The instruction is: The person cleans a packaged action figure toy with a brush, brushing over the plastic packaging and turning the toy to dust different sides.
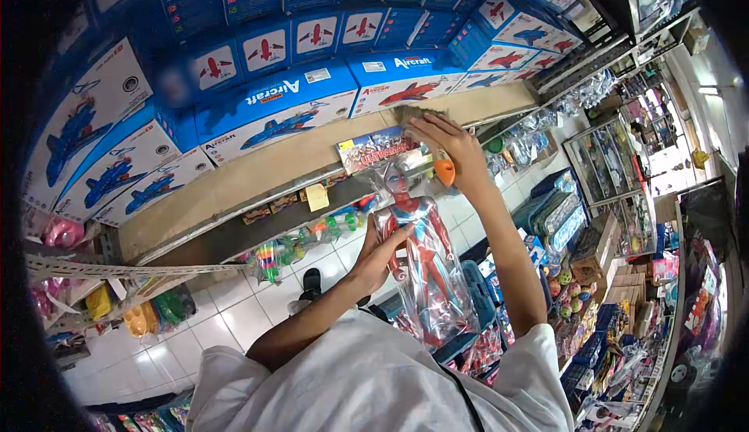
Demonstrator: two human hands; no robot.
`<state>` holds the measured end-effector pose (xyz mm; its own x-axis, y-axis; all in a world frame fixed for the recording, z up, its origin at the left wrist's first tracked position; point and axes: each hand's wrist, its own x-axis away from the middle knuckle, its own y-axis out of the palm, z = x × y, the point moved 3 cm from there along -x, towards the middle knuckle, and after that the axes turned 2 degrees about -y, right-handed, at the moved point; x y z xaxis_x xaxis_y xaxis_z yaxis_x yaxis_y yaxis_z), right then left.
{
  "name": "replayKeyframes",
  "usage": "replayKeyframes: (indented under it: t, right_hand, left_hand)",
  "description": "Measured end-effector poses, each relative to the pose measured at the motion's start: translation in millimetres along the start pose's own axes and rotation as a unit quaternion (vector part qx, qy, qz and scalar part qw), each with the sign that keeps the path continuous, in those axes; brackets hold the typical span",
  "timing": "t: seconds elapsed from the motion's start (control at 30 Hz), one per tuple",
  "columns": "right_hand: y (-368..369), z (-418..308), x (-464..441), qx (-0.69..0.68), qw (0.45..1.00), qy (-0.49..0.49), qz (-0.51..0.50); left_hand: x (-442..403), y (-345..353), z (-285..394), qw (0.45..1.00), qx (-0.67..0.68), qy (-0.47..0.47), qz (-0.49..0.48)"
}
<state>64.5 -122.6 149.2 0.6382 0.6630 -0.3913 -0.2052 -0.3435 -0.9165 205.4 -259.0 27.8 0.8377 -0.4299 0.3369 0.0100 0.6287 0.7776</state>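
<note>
A red and silver figure in a clear plastic bag (425, 264) hangs upright in front of my body, with a printed header card (380, 149) at its top. My left hand (380, 254) is wrapped round the figure's side, its thumb across the chest. Above and to the right, my right hand (449, 147) has its fingers bent over a greyish-brown thing (417, 113) at the shelf edge; what that thing is I cannot make out. An orange object (445, 172) shows under the right palm, beside the card.
Blue and white aircraft boxes (273, 112) line the shelf (175, 204) ahead. Below it hang bagged small toys (268, 259). Display racks with goods (605, 159) and a stack of boxes (597, 248) stand to the right. White floor tiles (250, 321) show below.
</note>
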Motion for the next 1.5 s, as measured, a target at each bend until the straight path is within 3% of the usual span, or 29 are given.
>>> replayKeyframes:
  t: [0.1,0.23,0.37,0.43,0.5,0.57,0.63,0.7,0.8,0.93,1.1,1.17,1.2,1.37,1.5]
  right_hand:
    - [2,6,0,-0.053,0.994,-0.061,0.072]
    - [11,-12,17,0.034,0.999,0.012,-0.034]
    - [15,-10,20,0.018,0.999,0.040,-0.022]
    - [16,3,16,0.053,0.999,-0.005,0.001]
    - [9,12,9,-0.093,0.993,-0.039,0.060]
    - [3,9,9,-0.124,0.988,-0.003,0.092]
    - [-2,14,12,-0.238,0.938,0.184,0.172]
    - [-8,16,15,-0.215,0.947,0.173,0.164]
    - [-11,5,16,-0.010,0.997,-0.045,0.067]
    - [1,-13,27,-0.001,0.999,0.052,-0.017]
    - [-1,-10,22,0.034,0.998,0.054,-0.005]
    - [-16,-18,9,-0.048,0.998,0.046,0.015]
    - [-14,-18,3,-0.032,0.999,-0.037,0.023]
    - [-1,-58,-7,-0.062,0.998,-0.016,-0.014]
    - [20,-62,-12,0.008,0.995,-0.077,-0.062]
  left_hand:
    - [-1,3,4,1.000,0.001,0.004,0.007]
    - [4,4,7,1.000,0.002,-0.012,-0.011]
    - [5,9,9,1.000,0.008,0.014,0.000]
    - [9,10,13,0.999,-0.023,-0.036,0.000]
    - [3,5,3,1.000,-0.002,-0.007,0.003]
    - [0,0,1,1.000,-0.008,0.005,0.003]
    - [0,-1,0,1.000,-0.004,-0.002,0.014]
    - [0,1,0,1.000,0.005,0.010,0.005]
    - [-1,2,0,1.000,0.001,0.017,0.013]
    - [0,5,2,0.999,0.018,0.037,0.007]
    - [-1,-2,-2,1.000,-0.009,-0.017,0.014]
    - [2,0,3,1.000,-0.022,-0.013,0.011]
    - [3,3,5,0.999,-0.032,-0.012,0.006]
    - [-2,-1,1,0.999,-0.035,0.020,0.013]
    - [2,4,6,0.999,-0.030,0.022,0.027]
